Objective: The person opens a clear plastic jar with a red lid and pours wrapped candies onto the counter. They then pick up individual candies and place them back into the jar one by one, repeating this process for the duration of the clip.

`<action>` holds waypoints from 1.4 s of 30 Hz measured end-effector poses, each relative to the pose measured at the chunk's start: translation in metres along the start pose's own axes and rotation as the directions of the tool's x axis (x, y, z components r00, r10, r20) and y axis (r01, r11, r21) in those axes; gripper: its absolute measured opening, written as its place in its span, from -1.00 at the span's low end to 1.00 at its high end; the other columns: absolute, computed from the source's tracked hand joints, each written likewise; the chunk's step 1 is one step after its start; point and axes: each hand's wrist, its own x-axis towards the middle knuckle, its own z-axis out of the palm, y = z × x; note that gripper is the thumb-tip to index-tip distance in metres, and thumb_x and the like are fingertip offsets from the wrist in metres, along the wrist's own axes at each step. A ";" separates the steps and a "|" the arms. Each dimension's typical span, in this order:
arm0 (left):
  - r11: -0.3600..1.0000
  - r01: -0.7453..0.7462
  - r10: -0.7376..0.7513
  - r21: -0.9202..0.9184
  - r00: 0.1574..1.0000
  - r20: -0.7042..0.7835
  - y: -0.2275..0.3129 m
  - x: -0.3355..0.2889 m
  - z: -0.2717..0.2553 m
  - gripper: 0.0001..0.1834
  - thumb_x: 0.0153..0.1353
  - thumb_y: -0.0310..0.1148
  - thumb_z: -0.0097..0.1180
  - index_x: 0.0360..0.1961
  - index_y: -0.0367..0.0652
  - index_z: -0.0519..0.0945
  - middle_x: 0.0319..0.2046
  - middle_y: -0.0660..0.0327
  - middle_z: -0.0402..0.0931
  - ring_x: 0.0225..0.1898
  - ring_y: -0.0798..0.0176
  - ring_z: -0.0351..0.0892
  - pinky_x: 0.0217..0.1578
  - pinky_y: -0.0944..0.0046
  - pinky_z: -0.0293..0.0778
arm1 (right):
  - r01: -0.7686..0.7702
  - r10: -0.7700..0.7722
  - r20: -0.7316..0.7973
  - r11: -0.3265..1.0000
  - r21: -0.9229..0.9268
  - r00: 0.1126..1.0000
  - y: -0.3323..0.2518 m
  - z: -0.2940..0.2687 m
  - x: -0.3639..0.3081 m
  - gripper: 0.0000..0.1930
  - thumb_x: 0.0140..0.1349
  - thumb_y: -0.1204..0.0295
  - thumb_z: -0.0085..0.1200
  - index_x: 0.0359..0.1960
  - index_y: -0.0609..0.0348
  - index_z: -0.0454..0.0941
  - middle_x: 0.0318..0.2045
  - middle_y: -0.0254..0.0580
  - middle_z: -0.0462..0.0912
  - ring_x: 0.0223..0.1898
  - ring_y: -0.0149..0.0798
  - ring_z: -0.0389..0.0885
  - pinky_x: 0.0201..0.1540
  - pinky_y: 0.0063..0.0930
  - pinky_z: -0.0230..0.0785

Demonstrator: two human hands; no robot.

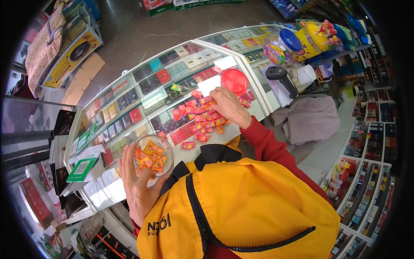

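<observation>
My left hand (137, 185) holds a clear round plastic jar (153, 154) tilted toward me, with several red and orange wrapped candies inside. My right hand (230, 106) rests palm down on a heap of red wrapped candies (202, 117) spread over the glass counter top (151, 99), its fingers on the pile. A red round lid (235, 81) lies on the counter just beyond my right hand. One loose candy (188, 145) lies near the counter's front edge. I wear a yellow vest over red sleeves.
The glass counter shows rows of small flat boxes beneath. A black bottle (280, 77), candy jars with blue (284, 43) and yellow (311, 41) bodies, and a grey cloth (308, 118) sit to the right. A green card stand (83, 169) is at left. Shelves line the right.
</observation>
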 end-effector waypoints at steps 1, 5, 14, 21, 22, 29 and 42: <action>1.000 -0.004 0.004 0.000 1.000 -0.001 0.000 -0.001 0.000 -0.58 -0.19 -0.45 0.66 -0.58 -0.26 0.51 0.52 -0.10 0.28 0.55 -0.33 0.18 0.48 -0.27 0.17 | -0.022 0.022 0.026 1.000 -0.017 0.999 -0.001 0.001 0.000 -0.71 0.01 0.51 0.49 -0.28 0.25 0.61 -0.25 -0.03 0.64 -0.11 0.09 0.63 -0.03 -0.03 0.48; 1.000 -0.004 0.004 0.006 1.000 0.009 0.002 0.000 0.002 -0.57 -0.18 -0.46 0.65 -0.58 -0.26 0.50 0.52 -0.10 0.28 0.55 -0.33 0.18 0.48 -0.27 0.16 | 0.011 -0.011 0.032 1.000 -0.014 0.999 0.002 0.005 0.002 -0.65 0.01 0.48 0.50 -0.26 0.25 0.55 -0.26 -0.02 0.64 -0.11 0.10 0.62 -0.02 0.00 0.47; 1.000 0.000 0.000 -0.006 1.000 0.025 0.005 0.000 0.000 -0.61 -0.15 -0.39 0.66 -0.52 -0.23 0.58 0.51 -0.03 0.29 0.56 -0.28 0.17 0.49 -0.36 0.12 | -0.101 0.104 0.003 0.959 0.264 0.995 0.023 -0.015 0.004 -0.78 0.05 0.43 0.49 -0.45 0.26 0.66 -0.38 -0.05 0.64 -0.17 0.01 0.64 -0.10 -0.12 0.45; 1.000 -0.026 0.026 0.001 0.999 0.039 0.003 0.002 0.001 -0.63 -0.14 -0.40 0.66 -0.49 -0.22 0.60 0.51 -0.03 0.29 0.56 -0.28 0.18 0.49 -0.36 0.12 | -0.267 0.238 0.134 0.923 0.278 0.962 0.036 -0.020 0.001 -0.73 0.09 0.53 0.47 -0.22 0.33 0.67 -0.48 -0.13 0.66 -0.42 -0.18 0.69 -0.35 -0.27 0.48; 1.000 -0.026 0.026 0.003 0.999 0.039 0.003 0.002 0.001 -0.63 -0.14 -0.40 0.66 -0.49 -0.22 0.60 0.51 -0.03 0.29 0.56 -0.29 0.18 0.49 -0.36 0.11 | -0.273 0.248 0.132 0.935 0.227 0.960 0.036 -0.018 0.000 -0.72 0.08 0.53 0.47 -0.20 0.33 0.66 -0.47 -0.12 0.67 -0.40 -0.15 0.69 -0.32 -0.25 0.48; 1.000 -0.016 0.016 -0.008 0.999 0.033 0.003 -0.001 0.002 -0.65 -0.13 -0.39 0.65 -0.47 -0.22 0.62 0.50 -0.04 0.29 0.56 -0.31 0.18 0.48 -0.39 0.11 | -0.058 0.056 0.041 0.996 0.069 0.998 0.040 -0.004 0.003 -0.67 -0.02 0.53 0.49 -0.26 0.30 0.59 -0.35 0.04 0.68 -0.15 0.12 0.68 -0.11 -0.06 0.45; 0.997 -0.070 0.071 -0.014 0.997 0.036 -0.001 -0.002 0.001 -0.65 -0.13 -0.38 0.63 -0.32 -0.20 0.71 0.51 -0.05 0.26 0.54 -0.27 0.20 0.46 -0.43 0.09 | 0.231 -0.260 -0.057 0.713 0.662 0.964 -0.119 -0.041 0.007 -0.77 0.15 0.51 0.43 -0.24 0.21 0.59 -0.35 -0.21 0.64 -0.34 -0.23 0.68 -0.27 -0.39 0.52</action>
